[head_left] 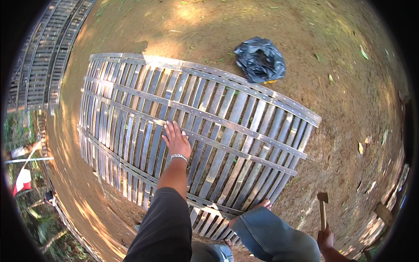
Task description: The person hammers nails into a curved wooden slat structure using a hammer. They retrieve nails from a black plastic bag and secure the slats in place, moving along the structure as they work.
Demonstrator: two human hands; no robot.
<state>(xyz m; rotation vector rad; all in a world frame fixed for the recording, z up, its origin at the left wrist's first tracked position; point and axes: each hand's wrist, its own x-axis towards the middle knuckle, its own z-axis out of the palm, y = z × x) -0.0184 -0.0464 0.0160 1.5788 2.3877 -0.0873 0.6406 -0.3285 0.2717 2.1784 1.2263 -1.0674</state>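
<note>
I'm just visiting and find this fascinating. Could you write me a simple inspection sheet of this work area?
Surface: brown dirt ground, dappled with light.
Job's things: a large slatted panel with cross rails; a wooden-handled tool with a dark head.
Clutter: a black plastic bag by the slatted panel's far edge; scattered leaves.
Hands: left hand palm down on the slatted panel, fingers extended; right hand gripping the wooden-handled tool.
Cables: nothing seen.
Surroundings: another slatted structure at upper left; red-and-white cloth and greenery at far left.
</note>
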